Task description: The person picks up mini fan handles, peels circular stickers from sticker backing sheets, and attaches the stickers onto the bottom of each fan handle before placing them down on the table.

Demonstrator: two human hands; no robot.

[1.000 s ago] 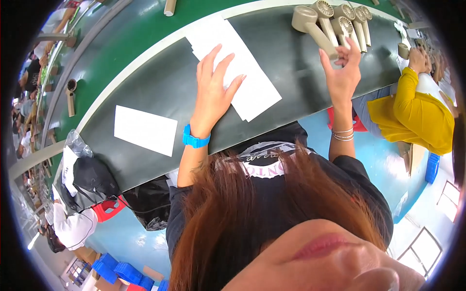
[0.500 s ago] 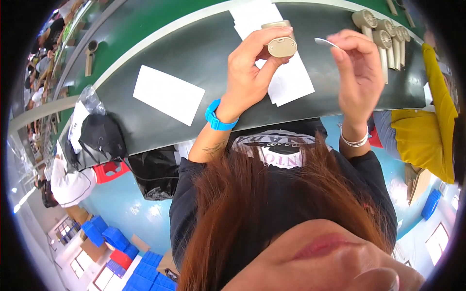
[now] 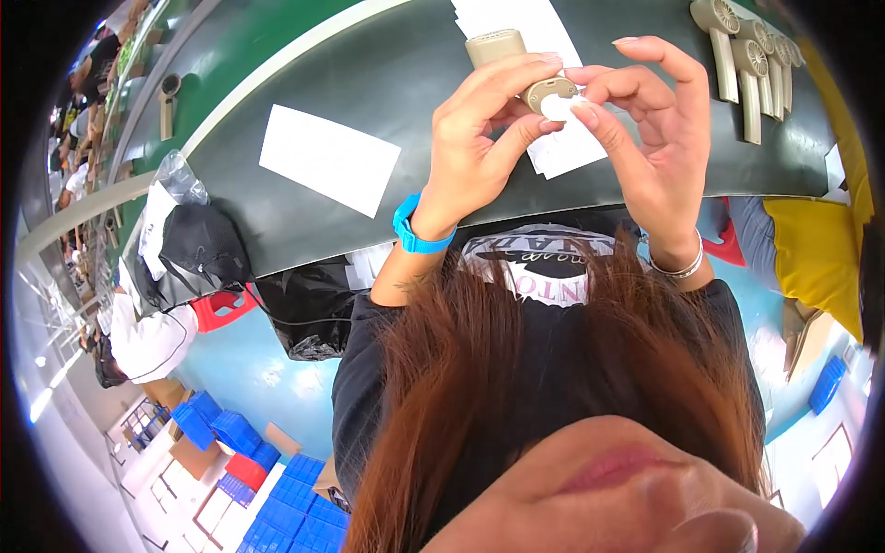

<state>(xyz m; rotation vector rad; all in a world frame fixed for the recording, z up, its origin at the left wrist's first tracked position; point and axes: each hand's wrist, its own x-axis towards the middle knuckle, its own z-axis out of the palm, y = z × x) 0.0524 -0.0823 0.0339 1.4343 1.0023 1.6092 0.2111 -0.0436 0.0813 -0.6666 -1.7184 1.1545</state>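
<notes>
My left hand is closed around a beige handheld fan, with the oval end of its handle turned toward me. A small white sticker lies against that oval end and covers part of it. Thumb and index finger of my right hand pinch the sticker's edge, while the other fingers are raised apart. The fingers of my left hand hide the middle of the fan.
White sheets lie under and beyond my hands, and another white sheet rests to the left. Several beige fans stand at the far right. A black bag sits at the table's left end. A person in yellow is at my right.
My right hand has moved left and brought the sticker from the air onto the fan's oval end. The fan has tilted slightly in my left hand.
</notes>
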